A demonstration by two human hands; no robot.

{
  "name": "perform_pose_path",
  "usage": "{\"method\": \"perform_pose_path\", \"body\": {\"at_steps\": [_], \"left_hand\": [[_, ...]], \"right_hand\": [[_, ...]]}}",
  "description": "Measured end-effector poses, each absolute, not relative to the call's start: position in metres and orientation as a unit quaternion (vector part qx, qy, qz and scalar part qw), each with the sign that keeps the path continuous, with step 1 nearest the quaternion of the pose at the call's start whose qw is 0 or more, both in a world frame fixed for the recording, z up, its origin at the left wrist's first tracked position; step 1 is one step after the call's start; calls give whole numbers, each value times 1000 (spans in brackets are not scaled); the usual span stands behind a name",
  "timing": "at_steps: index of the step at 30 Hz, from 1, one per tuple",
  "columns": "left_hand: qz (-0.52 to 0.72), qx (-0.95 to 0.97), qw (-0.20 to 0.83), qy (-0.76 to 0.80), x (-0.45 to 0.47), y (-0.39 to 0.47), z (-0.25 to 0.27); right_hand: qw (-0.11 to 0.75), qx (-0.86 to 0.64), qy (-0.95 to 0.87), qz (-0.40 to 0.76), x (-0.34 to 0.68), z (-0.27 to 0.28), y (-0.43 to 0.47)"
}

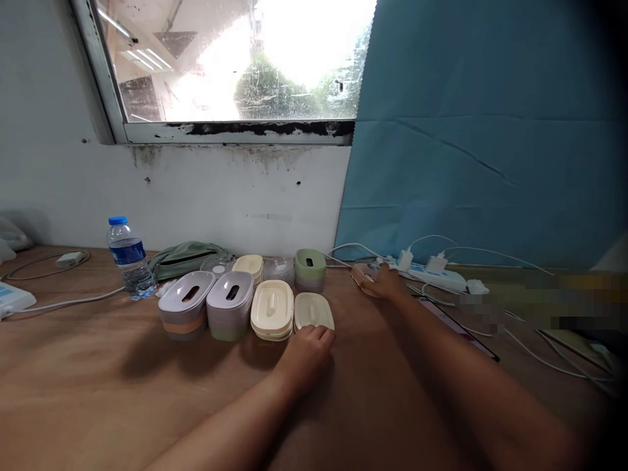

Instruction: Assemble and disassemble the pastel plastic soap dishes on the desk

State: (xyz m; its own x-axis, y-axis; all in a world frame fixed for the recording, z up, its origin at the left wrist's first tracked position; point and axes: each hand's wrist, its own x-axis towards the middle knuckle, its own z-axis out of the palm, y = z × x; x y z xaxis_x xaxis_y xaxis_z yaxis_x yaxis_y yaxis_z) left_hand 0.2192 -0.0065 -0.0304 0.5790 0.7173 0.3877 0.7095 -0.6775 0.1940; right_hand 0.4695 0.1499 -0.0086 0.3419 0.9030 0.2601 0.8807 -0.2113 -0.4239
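Observation:
My left hand is at the near edge of a cream lidded container, its fingers curled over the rim. Another cream lidded container stands just left of it. Farther right, my right hand reaches out and grips a small pale orange item with a clear part, close to the power strip; its exact kind is partly hidden by the fingers. Two lilac boxes with slotted lids, one with an orange band and one with a green base, sit at the row's left end.
Behind are a green slotted box, a cream container, clear containers and a green pouch. A water bottle stands left. A power strip, cables and a tablet-like device lie right.

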Motion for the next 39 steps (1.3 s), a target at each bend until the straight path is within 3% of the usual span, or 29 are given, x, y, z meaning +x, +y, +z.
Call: {"method": "perform_pose_path", "body": {"at_steps": [5, 9, 13, 16, 18, 23, 30, 35, 39], "left_hand": [[293, 884, 43, 362, 216, -12, -26], [386, 848, 126, 341, 217, -22, -18], [457, 721, 352, 384, 222, -38, -9], [435, 584, 585, 357, 223, -52, -5], [426, 523, 669, 311, 222, -60, -6], [485, 517, 651, 271, 218, -75, -12], [493, 580, 584, 281, 209, -77, -17], [458, 529, 671, 245, 202, -74, -24], [413, 436, 777, 187, 198, -74, -29]], "right_hand": [[358, -740, -567, 48, 475, -4, 141], [451, -699, -550, 77, 472, 2, 109], [512, -639, -563, 112, 456, 4, 45], [548, -507, -610, 265, 435, 1, -11], [545, -437, -629, 341, 419, -2, -43], [491, -353, -631, 485, 386, -6, -84], [499, -310, -591, 553, 386, -14, -80], [542, -311, -505, 596, 398, -25, -67], [571, -425, -510, 483, 418, -32, -43]]}}
